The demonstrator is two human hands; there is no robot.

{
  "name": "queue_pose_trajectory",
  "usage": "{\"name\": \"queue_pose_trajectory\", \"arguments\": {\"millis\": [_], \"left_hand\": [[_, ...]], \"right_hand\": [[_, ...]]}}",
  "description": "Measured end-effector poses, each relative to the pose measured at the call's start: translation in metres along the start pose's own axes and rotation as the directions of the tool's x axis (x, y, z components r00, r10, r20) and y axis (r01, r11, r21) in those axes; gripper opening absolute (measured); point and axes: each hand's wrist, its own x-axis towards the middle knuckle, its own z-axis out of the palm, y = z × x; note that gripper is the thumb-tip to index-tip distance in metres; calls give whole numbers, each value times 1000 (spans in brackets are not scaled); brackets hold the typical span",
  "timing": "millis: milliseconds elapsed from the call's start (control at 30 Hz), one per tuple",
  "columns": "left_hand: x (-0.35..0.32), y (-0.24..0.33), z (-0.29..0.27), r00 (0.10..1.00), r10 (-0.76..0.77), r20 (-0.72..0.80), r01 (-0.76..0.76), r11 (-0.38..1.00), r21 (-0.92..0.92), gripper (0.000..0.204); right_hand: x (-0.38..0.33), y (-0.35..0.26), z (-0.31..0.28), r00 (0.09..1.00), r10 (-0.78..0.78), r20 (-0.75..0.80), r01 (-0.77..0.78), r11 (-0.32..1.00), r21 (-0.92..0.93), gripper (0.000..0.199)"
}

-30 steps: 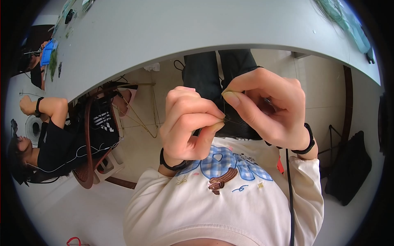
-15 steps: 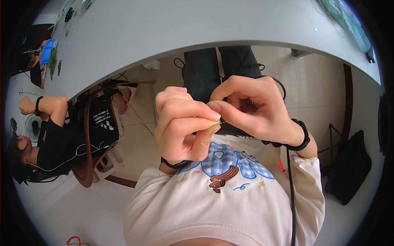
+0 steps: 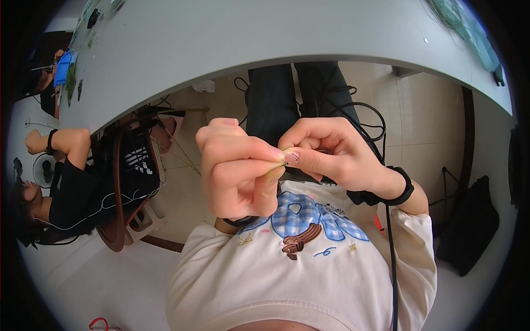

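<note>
1. Our left hand (image 3: 237, 176) and right hand (image 3: 331, 157) meet in front of our chest, just above the shirt (image 3: 309, 276), at the centre of the view.
2. The fingertips of both hands press together on one very small thing (image 3: 282, 160), pale and thin; we cannot tell what it is.
3. The left thumb and forefinger are closed on it from 9 o'clock, and the right fingers are closed on it from 3 o'clock.
4. We judge it light and soft, perhaps a thread or a fine strip, easy to drop, so it is best taken near its end with the tips only.
5. The grey table (image 3: 276, 38) curves at 12 o'clock, and another person (image 3: 61, 187) sits at 9 o'clock.
</note>
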Motion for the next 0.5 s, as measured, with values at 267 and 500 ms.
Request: {"name": "queue_pose_trajectory", "arguments": {"millis": [267, 500], "left_hand": [[-2, -2, -3, 995, 5, 99, -16, 993, 113, 16], [0, 5, 5, 988, -26, 149, 17, 998, 65, 16]], "right_hand": [[-25, 11, 14, 996, -24, -88, 23, 1000, -20, 9], [-30, -14, 19, 782, -608, 136, 500, 483, -719, 19]]}}
